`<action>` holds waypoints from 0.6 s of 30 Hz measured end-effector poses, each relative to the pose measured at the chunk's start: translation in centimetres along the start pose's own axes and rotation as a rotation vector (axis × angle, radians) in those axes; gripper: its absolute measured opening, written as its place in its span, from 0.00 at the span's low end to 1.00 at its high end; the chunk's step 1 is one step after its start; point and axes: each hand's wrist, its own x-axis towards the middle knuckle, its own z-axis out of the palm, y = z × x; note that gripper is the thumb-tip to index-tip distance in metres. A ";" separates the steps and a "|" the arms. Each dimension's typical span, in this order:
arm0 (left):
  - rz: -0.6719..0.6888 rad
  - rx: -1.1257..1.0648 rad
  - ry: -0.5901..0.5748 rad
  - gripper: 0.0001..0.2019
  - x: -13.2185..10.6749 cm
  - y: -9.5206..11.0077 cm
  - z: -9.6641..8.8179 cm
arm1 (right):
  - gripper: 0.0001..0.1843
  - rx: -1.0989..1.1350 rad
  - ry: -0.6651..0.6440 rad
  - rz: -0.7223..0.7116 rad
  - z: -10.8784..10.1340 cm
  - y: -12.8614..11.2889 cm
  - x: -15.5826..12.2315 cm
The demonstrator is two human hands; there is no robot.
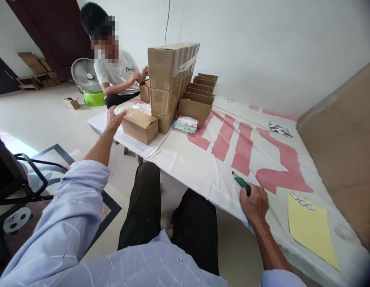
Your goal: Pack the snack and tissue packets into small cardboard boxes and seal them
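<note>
My left hand (115,118) is at the left end of a closed cardboard box (139,126) near the table's edge. Its fingers are spread, and I cannot tell whether they touch the box. In my right hand (255,202) is a green box cutter (241,183), held low over the cloth, its tip pointing up and left. Just behind the closed box rises a stack of taped cardboard boxes (162,68). To the right of the stack, a packet of wipes (185,124) lies before a row of open boxes (194,110).
A co-worker (121,73) sits across the table, both hands at a small open box (144,91). A large carton (343,147) stands at the right. Yellow paper (310,231) lies near the front edge. A fan (85,75) and a black chair (26,175) are to the left.
</note>
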 end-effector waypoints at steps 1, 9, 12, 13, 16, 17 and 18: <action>-0.021 -0.019 -0.051 0.24 0.9 -0.1 0.3 | 0.19 0.001 0.001 -0.005 -0.1 0.0 0.0; 0.081 0.036 -0.168 0.26 -2.9 -2.5 3.1 | 0.17 0.013 -0.009 0.012 -0.6 -0.4 -0.2; 0.147 0.027 -0.179 0.35 -7.8 -3.0 4.1 | 0.17 0.018 -0.014 0.007 -0.6 -0.4 -0.3; 0.162 0.007 -0.212 0.39 -9.3 -3.0 4.6 | 0.17 0.017 -0.015 0.003 -0.5 -0.3 -0.3; 0.211 -0.076 -0.326 0.43 -12.2 -2.6 6.2 | 0.18 0.017 -0.018 -0.005 -0.6 -0.3 -0.4; 0.225 -0.109 -0.347 0.45 -12.4 -2.4 6.7 | 0.18 0.018 -0.019 -0.004 -0.6 -0.3 -0.4; 0.237 -0.144 -0.370 0.48 -12.3 -2.0 7.2 | 0.18 0.021 -0.019 -0.003 -0.7 -0.3 -0.4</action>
